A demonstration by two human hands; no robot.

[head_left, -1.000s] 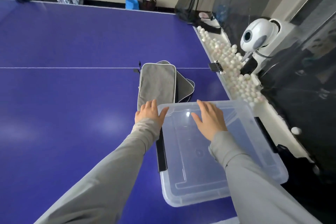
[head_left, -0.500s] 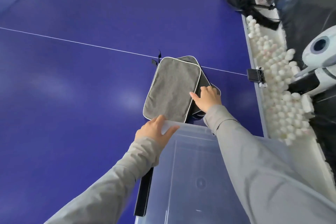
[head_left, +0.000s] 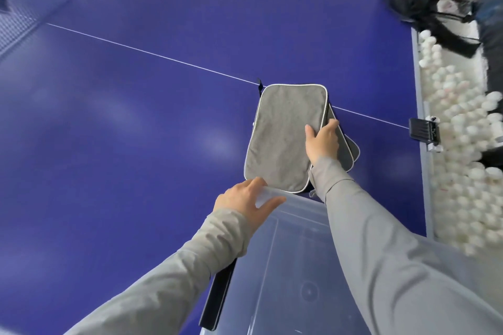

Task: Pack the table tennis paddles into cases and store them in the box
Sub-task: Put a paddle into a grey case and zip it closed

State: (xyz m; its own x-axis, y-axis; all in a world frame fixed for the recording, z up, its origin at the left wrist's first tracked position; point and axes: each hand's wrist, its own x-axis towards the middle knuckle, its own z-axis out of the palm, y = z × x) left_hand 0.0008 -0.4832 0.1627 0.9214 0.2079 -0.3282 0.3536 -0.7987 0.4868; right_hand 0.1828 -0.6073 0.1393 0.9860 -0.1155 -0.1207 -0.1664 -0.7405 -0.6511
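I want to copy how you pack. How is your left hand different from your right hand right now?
The left hand lies with fingers spread on the corner of the clear box; the right hand pinches the edge of the top grey case, thumb on top. The left hand is nearer to the body, the right hand reaches farther out. Both come out of grey sleeves.

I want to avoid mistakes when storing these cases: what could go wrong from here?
The right hand grips only one edge of the top case, so it might sag or slip when lifted.
The lower cases, fanned out beneath, might be dragged along.
The left hand rests on just one corner of the box, which could shift.
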